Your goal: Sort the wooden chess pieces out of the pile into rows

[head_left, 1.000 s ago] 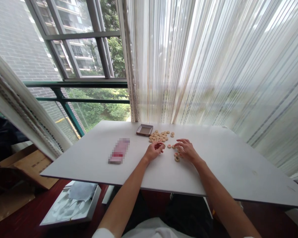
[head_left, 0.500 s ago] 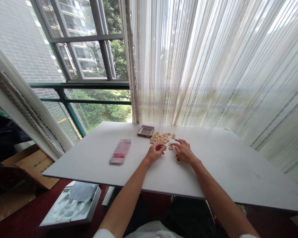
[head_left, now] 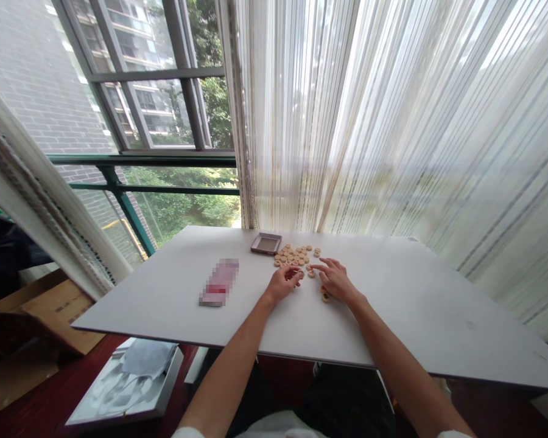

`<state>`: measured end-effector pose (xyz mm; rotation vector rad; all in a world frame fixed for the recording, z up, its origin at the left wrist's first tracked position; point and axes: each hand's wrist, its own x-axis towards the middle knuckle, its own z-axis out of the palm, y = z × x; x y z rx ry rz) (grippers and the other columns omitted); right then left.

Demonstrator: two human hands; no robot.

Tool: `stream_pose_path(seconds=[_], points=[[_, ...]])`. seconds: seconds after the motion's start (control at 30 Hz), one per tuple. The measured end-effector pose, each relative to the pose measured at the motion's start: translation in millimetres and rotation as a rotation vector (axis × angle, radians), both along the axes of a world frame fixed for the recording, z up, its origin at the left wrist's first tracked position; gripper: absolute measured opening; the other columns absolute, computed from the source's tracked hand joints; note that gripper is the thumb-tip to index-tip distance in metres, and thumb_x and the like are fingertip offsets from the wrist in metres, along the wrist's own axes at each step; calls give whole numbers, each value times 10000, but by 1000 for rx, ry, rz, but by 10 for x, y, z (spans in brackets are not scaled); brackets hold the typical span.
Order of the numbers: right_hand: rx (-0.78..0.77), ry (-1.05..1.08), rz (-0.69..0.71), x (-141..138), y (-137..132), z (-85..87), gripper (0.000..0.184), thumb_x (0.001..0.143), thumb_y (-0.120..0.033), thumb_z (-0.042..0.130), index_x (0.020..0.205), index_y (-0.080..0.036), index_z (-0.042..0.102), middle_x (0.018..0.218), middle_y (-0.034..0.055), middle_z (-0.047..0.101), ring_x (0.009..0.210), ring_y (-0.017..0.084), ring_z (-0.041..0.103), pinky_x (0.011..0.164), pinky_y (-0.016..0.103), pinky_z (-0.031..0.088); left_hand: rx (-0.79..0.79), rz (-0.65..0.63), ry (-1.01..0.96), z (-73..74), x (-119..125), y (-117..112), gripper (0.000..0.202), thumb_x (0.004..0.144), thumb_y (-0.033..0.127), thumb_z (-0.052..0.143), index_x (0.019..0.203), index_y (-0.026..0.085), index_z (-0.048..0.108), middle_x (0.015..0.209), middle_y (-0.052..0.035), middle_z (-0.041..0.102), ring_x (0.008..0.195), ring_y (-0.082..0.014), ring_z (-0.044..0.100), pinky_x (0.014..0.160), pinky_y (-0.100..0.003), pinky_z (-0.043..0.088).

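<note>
Round wooden Chinese chess pieces [head_left: 296,252] lie in a loose cluster beyond my hands, several with marked faces. My left hand [head_left: 284,283] is curled, with a Chinese chess piece [head_left: 300,274] between thumb and fingers at the near edge of the cluster. To its right, my right hand [head_left: 335,280] has its fingers stretched out, the index fingertip at two close pieces [head_left: 310,271]. Another piece with a dark mark [head_left: 324,295] sits beside the right palm, partly covered by it. A further pair [head_left: 317,252] stands a little apart at the far right.
An open shallow box [head_left: 266,243] lies behind the cluster on the white table [head_left: 420,304]. A blurred pink flat item [head_left: 219,283] is on the left. Below the table edge are a white box [head_left: 123,383] and cardboard boxes [head_left: 68,310]. Curtains hang behind.
The view has shifted slightly. My right index finger remains at the two close pieces, and my left hand still holds its piece; little else differs.
</note>
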<state>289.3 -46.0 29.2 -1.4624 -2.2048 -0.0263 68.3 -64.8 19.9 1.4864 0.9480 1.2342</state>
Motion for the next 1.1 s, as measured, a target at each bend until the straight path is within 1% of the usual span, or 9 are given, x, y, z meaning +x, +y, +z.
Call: stream_pose_path(seconds=[0.23,0.33,0.4,0.5,0.6,0.73,0.83,0.93,1.1], points=[[12,0,4,-16,-51,41,427,935,-217,391,1244,-395,625,1380,23,539,1307,280,401,1047,535,320,6,-3,7,-12,-1,2,370,803,404,707,1036,122,658,895,-98,730,634,-118,667,577,-212,511],[29,28,11,-16,-72,82,416,929,-207,397,1234,-361,635,1371,35,545,1295,282,415,1038,534,336,2,7,19,-9,5,0,368,800,396,711,1033,118,657,882,-95,731,622,-115,666,567,-209,509],[77,96,-8,-2,-94,123,412,922,-188,394,1222,-325,641,1344,48,564,1262,280,447,1021,525,362,-4,16,16,3,7,-8,366,794,395,717,1026,119,655,879,-93,731,621,-116,669,564,-208,508],[182,242,-5,8,-177,188,360,920,-195,415,1178,-266,657,1207,76,637,1148,264,534,986,479,421,-23,18,-12,34,6,-32,395,786,410,725,1059,137,637,888,-88,733,646,-131,689,573,-215,510],[236,354,104,-55,-328,223,290,920,-257,493,1163,-242,650,1092,84,665,1039,246,592,942,426,477,-25,13,-26,62,3,-56,425,775,437,732,1069,149,626,892,-92,738,666,-151,706,585,-226,511],[173,369,252,-236,-506,206,316,881,-326,609,1192,-273,622,1077,73,667,1012,241,616,799,358,543,-32,-55,-19,88,-4,-81,447,764,472,734,1037,137,623,881,-110,746,669,-169,714,596,-237,503],[155,355,253,-330,-532,179,255,871,-331,644,1119,-273,653,1015,58,680,943,225,641,744,328,540,-38,-118,-6,104,-9,-92,472,759,496,731,1034,128,620,871,-117,747,700,-189,719,589,-236,491],[141,362,233,-338,-506,154,172,881,-322,640,1040,-266,678,945,45,686,886,207,652,706,303,531,-41,-133,8,114,-10,-99,489,755,502,731,1041,121,622,849,-118,743,721,-207,722,587,-241,492],[127,378,234,-298,-494,125,198,895,-337,623,1071,-262,671,923,50,688,858,203,654,641,283,520,-47,-167,4,117,-16,-110,480,777,480,718,1086,125,624,894,-123,741,737,-202,722,607,-246,499]])
